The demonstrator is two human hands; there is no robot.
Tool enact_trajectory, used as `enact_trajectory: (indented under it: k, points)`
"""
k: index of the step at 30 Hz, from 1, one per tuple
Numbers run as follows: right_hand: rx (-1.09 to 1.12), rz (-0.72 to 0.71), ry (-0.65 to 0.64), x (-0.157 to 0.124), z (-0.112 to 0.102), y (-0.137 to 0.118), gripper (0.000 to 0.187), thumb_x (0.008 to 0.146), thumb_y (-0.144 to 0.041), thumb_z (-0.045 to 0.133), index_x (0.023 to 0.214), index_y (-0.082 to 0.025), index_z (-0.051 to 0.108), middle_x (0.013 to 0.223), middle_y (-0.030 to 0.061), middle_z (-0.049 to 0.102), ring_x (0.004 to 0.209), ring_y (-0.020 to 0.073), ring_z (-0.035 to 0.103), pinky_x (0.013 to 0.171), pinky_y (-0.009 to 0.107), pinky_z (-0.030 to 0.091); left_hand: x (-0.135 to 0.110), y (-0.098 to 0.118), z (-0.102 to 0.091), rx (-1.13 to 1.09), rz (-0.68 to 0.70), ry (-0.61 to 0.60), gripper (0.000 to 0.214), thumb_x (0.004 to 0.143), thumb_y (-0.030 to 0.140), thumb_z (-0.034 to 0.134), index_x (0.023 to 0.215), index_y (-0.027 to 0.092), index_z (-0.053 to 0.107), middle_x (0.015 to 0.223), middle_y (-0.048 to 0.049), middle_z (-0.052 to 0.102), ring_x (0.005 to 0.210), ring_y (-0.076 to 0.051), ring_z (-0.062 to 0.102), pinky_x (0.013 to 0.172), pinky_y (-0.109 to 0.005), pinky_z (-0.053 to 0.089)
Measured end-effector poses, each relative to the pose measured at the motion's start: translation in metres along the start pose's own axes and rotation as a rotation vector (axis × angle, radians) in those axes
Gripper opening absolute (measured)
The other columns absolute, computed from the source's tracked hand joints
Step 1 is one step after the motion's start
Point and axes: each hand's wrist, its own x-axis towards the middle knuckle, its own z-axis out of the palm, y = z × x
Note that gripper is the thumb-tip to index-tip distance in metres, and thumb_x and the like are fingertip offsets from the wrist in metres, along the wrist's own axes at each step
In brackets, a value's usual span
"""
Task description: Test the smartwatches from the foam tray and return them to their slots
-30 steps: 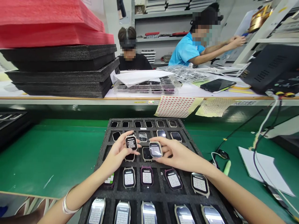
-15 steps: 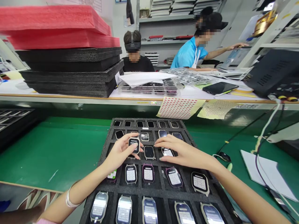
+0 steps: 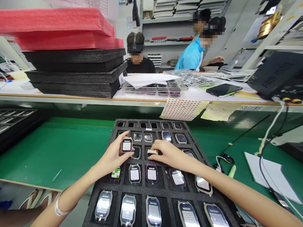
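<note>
A black foam tray (image 3: 165, 171) holds rows of smartwatch bodies in its square pockets. In my left hand (image 3: 115, 153), pinched between thumb and fingers above the tray's left side, is a smartwatch (image 3: 127, 144) with a lit white screen. The fingers of my right hand (image 3: 163, 151) close on a second smartwatch (image 3: 152, 152), tilted up at a middle pocket. Between the hands a dark-screened watch (image 3: 136, 152) lies in its pocket. Nearer rows hold a purple-framed watch (image 3: 151, 173) and several silver ones with lit screens.
Black foam sheets (image 3: 75, 75) topped with red foam (image 3: 59, 22) are stacked on the raised shelf. A phone (image 3: 223, 90) and clear plastic trays (image 3: 153, 90) lie there too. Cables (image 3: 262, 148) hang at the right beside white paper (image 3: 270, 173). Two co-workers sit or stand behind.
My left hand has shifted left and down, its watch now showing a white screen. My right hand has moved left from a watch on the right and gripped the middle one, tilting it.
</note>
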Motion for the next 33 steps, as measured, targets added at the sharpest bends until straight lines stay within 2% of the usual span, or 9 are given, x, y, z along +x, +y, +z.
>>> enact_trajectory:
  k: [4, 8, 12, 14, 17, 21, 26, 29, 33]
  points:
    - [0.222, -0.037, 0.075, -0.004, -0.009, -0.010, 0.014, 0.093, -0.029, 0.055, 0.093, -0.017, 0.061, 0.095, 0.0065, 0.060, 0.087, 0.0212, 0.060, 0.076, 0.032, 0.049, -0.003, -0.012, -0.023, 0.561, 0.069, -0.018, 0.046, 0.083, 0.031, 0.060, 0.126, 0.023, 0.047, 0.116, -0.0102, 0.057, 0.106, -0.029, 0.056, 0.090, -0.046, 0.046]
    - [0.746, 0.078, 0.149, -0.003, -0.018, -0.015, 0.026, 0.091, -0.039, 0.056, 0.097, -0.014, 0.060, 0.094, 0.0092, 0.066, 0.066, 0.0178, 0.066, 0.048, 0.024, 0.050, -0.006, -0.008, -0.030, 0.773, 0.077, -0.085, 0.048, 0.082, 0.042, 0.060, 0.123, 0.020, 0.050, 0.111, -0.0106, 0.054, 0.105, -0.030, 0.052, 0.087, -0.045, 0.046]
    - [1.018, 0.121, 0.120, 0.001, -0.024, -0.015, 0.033, 0.090, -0.038, 0.059, 0.112, -0.014, 0.056, 0.097, 0.0106, 0.068, 0.047, 0.0077, 0.056, 0.035, 0.015, 0.038, 0.001, 0.004, -0.009, 0.836, 0.150, -0.103, 0.032, 0.088, 0.043, 0.052, 0.105, 0.017, 0.058, 0.104, -0.0118, 0.057, 0.099, -0.030, 0.051, 0.086, -0.046, 0.043]
    - [1.147, 0.095, 0.051, 0.001, -0.023, -0.014, 0.044, 0.089, -0.035, 0.061, 0.126, -0.016, 0.048, 0.103, 0.0113, 0.067, 0.052, 0.0078, 0.056, 0.037, 0.015, 0.041, 0.008, 0.005, 0.008, 0.816, 0.138, -0.140, 0.026, 0.090, 0.040, 0.049, 0.094, 0.017, 0.061, 0.093, -0.0117, 0.059, 0.092, -0.030, 0.052, 0.084, -0.047, 0.042]
    - [1.254, 0.090, -0.034, -0.003, -0.019, -0.014, 0.058, 0.090, -0.033, 0.060, 0.140, -0.020, 0.034, 0.103, 0.0093, 0.065, 0.064, 0.0108, 0.061, 0.047, 0.018, 0.050, 0.017, -0.001, 0.029, 0.775, 0.112, -0.127, 0.023, 0.087, 0.036, 0.054, 0.091, 0.015, 0.061, 0.086, -0.0135, 0.059, 0.090, -0.033, 0.052, 0.084, -0.049, 0.040]
    - [1.304, 0.096, -0.002, -0.011, -0.013, -0.016, 0.067, 0.091, -0.032, 0.059, 0.146, -0.023, 0.023, 0.105, 0.0093, 0.064, 0.075, 0.0152, 0.066, 0.052, 0.022, 0.054, 0.024, -0.006, 0.034, 0.662, 0.062, -0.096, 0.015, 0.084, 0.030, 0.057, 0.088, 0.015, 0.060, 0.086, -0.0098, 0.056, 0.084, -0.029, 0.055, 0.076, -0.042, 0.043]
    - [1.285, 0.088, 0.185, -0.012, -0.013, -0.013, 0.048, 0.082, -0.029, 0.071, 0.125, -0.016, 0.053, 0.098, 0.0101, 0.067, 0.063, 0.0168, 0.068, 0.045, 0.022, 0.054, 0.028, 0.003, 0.023, 0.388, 0.007, -0.114, 0.020, 0.083, 0.038, 0.059, 0.084, 0.018, 0.065, 0.087, -0.0067, 0.058, 0.077, -0.022, 0.057, 0.064, -0.032, 0.046]
    - [1.305, 0.072, 0.221, -0.013, -0.017, -0.013, 0.042, 0.078, -0.027, 0.074, 0.116, -0.014, 0.061, 0.095, 0.0099, 0.068, 0.054, 0.0143, 0.066, 0.044, 0.022, 0.054, 0.029, 0.015, 0.023, 0.021, -0.069, -0.149, 0.025, 0.085, 0.039, 0.057, 0.095, 0.016, 0.063, 0.093, -0.0086, 0.064, 0.082, -0.020, 0.062, 0.070, -0.030, 0.049]
    - [1.356, 0.102, 0.197, -0.016, -0.020, -0.014, 0.045, 0.080, -0.028, 0.073, 0.121, -0.015, 0.060, 0.096, 0.0108, 0.069, 0.054, 0.0147, 0.067, 0.045, 0.021, 0.055, 0.030, 0.029, 0.030, -0.514, -0.189, -0.136, 0.022, 0.086, 0.034, 0.060, 0.094, 0.013, 0.063, 0.085, -0.0073, 0.066, 0.080, -0.017, 0.062, 0.076, -0.030, 0.050]
